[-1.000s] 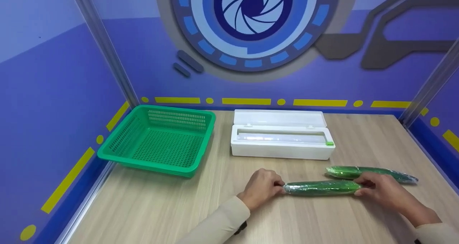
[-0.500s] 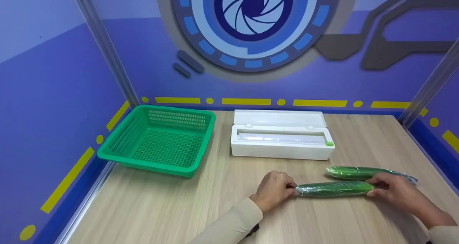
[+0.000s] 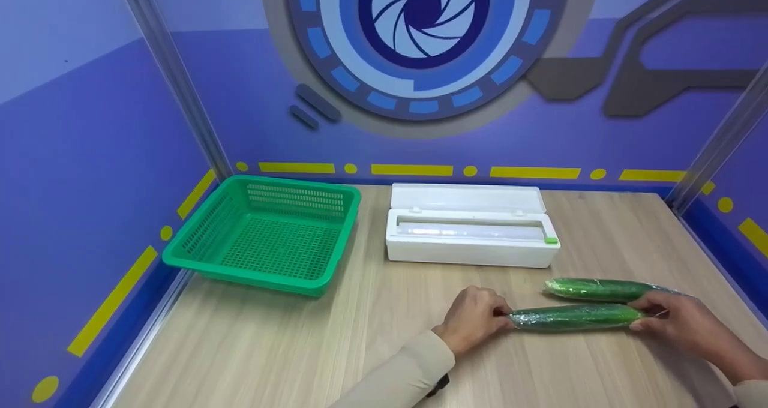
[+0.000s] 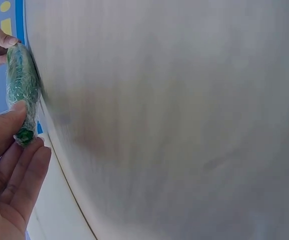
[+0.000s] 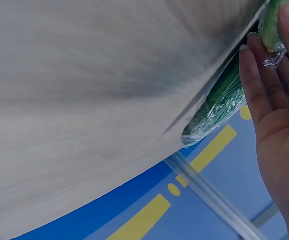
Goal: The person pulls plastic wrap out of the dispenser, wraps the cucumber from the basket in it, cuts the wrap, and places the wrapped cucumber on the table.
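A cucumber (image 3: 573, 317) in clear plastic wrap lies crosswise between my two hands, just above or on the table; I cannot tell which. My left hand (image 3: 477, 319) pinches its left end between thumb and fingers, which the left wrist view shows on the wrapped tip (image 4: 24, 135). At the other end, my right hand (image 3: 681, 324) pinches the wrap; loose film (image 5: 274, 61) sticks out there in the right wrist view. Right behind lies a second wrapped cucumber (image 3: 600, 289), its right end partly hidden by my right hand.
A white cling film box (image 3: 471, 254) stands behind the hands with its lid raised and a roll (image 3: 471, 231) inside. To the left is a green plastic basket (image 3: 273, 282). Blue printed walls (image 3: 384, 144) close off the back and sides of the wooden table (image 3: 384, 348).
Both hands have slid to the right along the table, carrying the held cucumber with them. It now lies more squarely in front of the second cucumber, which has stayed put.
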The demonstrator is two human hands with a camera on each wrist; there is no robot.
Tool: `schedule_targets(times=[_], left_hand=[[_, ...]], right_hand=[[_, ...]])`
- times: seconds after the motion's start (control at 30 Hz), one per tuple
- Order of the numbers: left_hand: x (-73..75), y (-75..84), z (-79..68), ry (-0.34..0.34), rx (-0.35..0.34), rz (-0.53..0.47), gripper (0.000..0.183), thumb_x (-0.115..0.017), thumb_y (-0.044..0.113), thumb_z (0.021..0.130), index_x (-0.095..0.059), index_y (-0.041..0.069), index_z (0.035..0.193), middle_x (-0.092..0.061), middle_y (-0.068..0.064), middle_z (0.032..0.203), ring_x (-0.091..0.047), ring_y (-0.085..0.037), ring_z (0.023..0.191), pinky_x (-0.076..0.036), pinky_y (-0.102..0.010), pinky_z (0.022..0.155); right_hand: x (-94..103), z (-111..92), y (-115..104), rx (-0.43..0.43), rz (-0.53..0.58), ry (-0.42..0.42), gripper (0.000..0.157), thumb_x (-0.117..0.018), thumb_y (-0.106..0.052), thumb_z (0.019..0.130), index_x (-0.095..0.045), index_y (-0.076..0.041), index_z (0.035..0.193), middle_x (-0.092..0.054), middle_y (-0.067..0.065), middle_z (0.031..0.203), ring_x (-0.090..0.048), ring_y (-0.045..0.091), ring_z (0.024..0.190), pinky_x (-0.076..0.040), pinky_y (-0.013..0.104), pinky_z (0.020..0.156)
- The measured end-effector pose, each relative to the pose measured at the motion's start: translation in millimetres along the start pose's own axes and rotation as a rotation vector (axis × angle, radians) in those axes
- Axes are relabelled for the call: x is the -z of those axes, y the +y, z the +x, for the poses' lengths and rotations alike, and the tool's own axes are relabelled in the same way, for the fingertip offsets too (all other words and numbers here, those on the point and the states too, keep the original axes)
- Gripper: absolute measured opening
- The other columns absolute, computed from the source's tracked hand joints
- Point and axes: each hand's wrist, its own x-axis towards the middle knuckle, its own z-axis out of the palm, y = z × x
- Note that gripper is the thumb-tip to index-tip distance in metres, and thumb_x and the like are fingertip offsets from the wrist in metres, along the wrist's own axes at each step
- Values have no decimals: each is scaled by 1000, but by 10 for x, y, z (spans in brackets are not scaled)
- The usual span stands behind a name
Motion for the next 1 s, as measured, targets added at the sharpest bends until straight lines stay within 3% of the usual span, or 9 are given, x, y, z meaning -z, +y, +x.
schedule_targets(times=[0.6,1.0], left_hand=[[-161,140,151,-14,18,-33,11,-92,20,84,-87,18,94,-77,12,87,-57,10,72,-39,-4,67],[-225,153,196,-1,-2,-54,11,-92,20,84,-86,17,93,-77,12,86,-56,12,73,-39,-5,69]], right_hand=[[60,-57,241,-84,0,8,31,-91,-18,83,-76,0,103,-74,11,98,-68,31,89,-58,55,77],[46,-108,352,-130,5,47,29,-91,-17,83,-77,0,103,-74,13,97,-68,37,90,-56,57,77]])
